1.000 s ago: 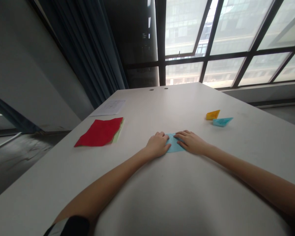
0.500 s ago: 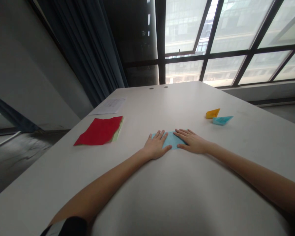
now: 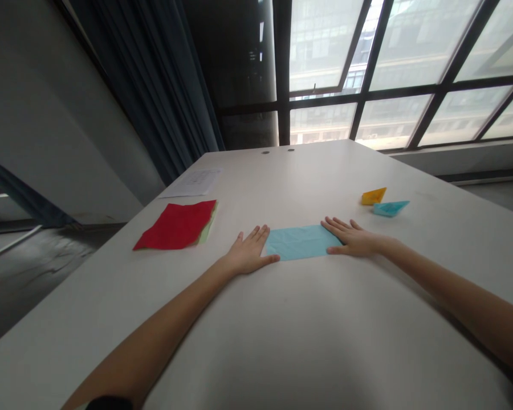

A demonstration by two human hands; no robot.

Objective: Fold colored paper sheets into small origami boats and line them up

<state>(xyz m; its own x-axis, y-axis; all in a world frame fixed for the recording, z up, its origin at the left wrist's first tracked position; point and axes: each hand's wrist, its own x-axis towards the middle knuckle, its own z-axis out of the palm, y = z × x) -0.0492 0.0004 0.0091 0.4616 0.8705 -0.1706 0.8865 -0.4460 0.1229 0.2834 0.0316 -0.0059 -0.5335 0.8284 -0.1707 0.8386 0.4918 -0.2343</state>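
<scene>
A folded light blue paper lies flat on the white table, a wide rectangle in front of me. My left hand rests palm down at its left end, fingers stretched out and spread. At the paper's right end lies my right hand, also flat with fingers extended, touching the edge. Neither hand holds anything.
A stack of coloured sheets with a red one on top sits to the left. Behind it lies a white printed sheet. Two folded paper boats, one yellow and one blue, stand at the right. Windows and a dark curtain lie beyond.
Both hands have slid apart along the blue paper, from its middle to its two ends, and their fingers have flattened out. More of the paper now shows between them.
</scene>
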